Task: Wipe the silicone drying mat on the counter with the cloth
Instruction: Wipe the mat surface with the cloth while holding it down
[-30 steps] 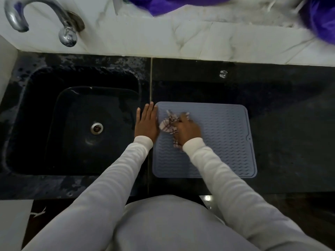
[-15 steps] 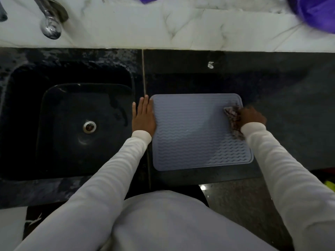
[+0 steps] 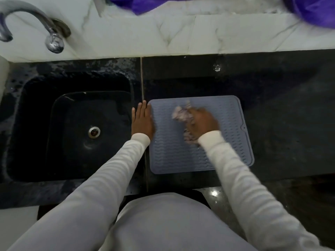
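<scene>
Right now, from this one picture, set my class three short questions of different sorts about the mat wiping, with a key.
1. True or false: the left hand lies flat at the left edge of the drying mat.
2. Which hand has the cloth? A left, B right, C neither.
3. Fill in: left of the mat is a black ____.

Key:
1. True.
2. B; the right hand presses it on the mat.
3. sink.
</scene>
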